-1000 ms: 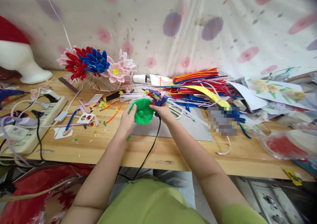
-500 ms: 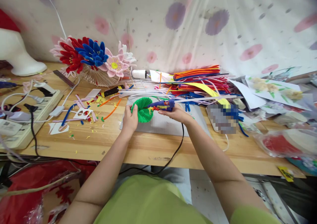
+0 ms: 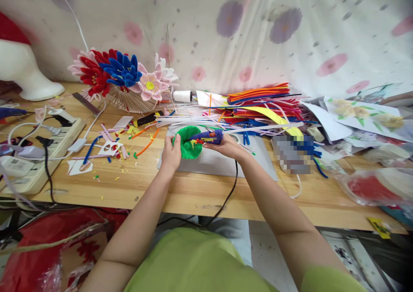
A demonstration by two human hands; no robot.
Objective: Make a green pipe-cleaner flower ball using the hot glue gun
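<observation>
Closed on the left edge of a round green chenille leaf (image 3: 190, 151) is my left hand (image 3: 172, 153), its thumb lying on the near face. My right hand (image 3: 227, 146) grips a blue glue gun (image 3: 208, 136) whose nozzle end points left, over the middle of the leaf. A white glue stick (image 3: 258, 128) sticks out to the right from the back of the gun. From my right hand a black cord (image 3: 232, 186) hangs down past the table edge. Both hands are above a grey cutting mat (image 3: 222, 167).
Pipe cleaners (image 3: 261, 90) in many colours are piled behind the mat. Chenille flowers (image 3: 121, 70) stand at the back left, near a white mannequin head (image 3: 24, 70). A power strip (image 3: 61, 150) with tangled cords lies left. A phone-like object (image 3: 290, 154), blurred out, lies right.
The whole view has shifted slightly. The glue gun has tipped a little and its nozzle end stays over the green leaf. Both hands keep their hold.
</observation>
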